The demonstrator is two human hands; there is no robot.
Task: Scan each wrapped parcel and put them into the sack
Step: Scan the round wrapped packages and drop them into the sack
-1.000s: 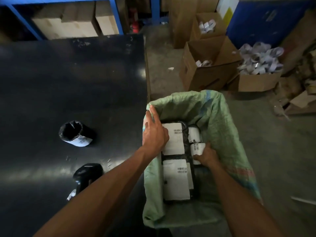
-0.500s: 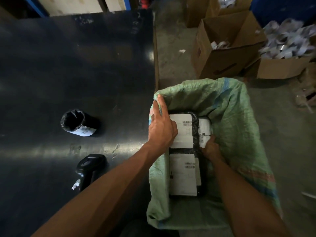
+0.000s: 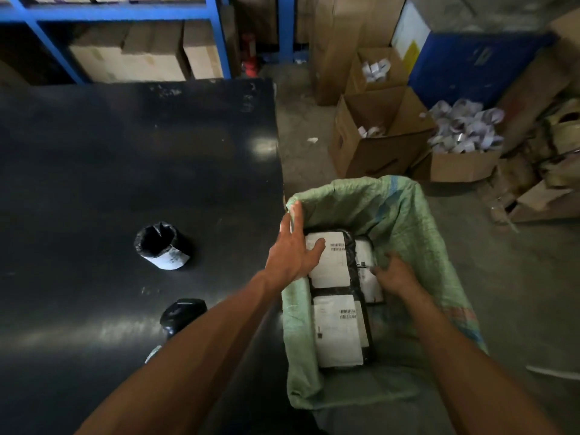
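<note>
**Parcels settling in sack; one left on desk**

Warehouse floor, blue shelving [image 3: 125, 14] at 12 o'clock, open cardboard boxes [image 3: 376, 142] at 1–2 o'clock. Black desk [image 3: 125, 152] fills the left half; green sack [image 3: 408, 221] stands open against its right edge at 4 o'clock.

Change since a second ago: left hand [image 3: 290, 252] has lifted off the sack's rim, fingers now spread open and flat over the top labelled parcel [image 3: 332, 262]. Right hand [image 3: 395, 274] has slid back from the smaller parcel [image 3: 365, 255] beside it; its fingers look loosely curled, whether gripping anything I cannot tell. A third labelled parcel [image 3: 339, 331] lies nearer, at 6 o'clock within the sack.

Judgement: packing of this batch appears finished; hands seem ready to leave the sack.

Remaining: one black wrapped parcel [image 3: 163, 246] stands on the desk at 9 o'clock, well apart from the sack. Scanner [image 3: 183, 312] lies at 7 o'clock, partly hidden by the left forearm.

Room: desk is otherwise bare, so the reach left is unobstructed. Sack rim sags near the desk edge; mouth stays wide open.
</note>
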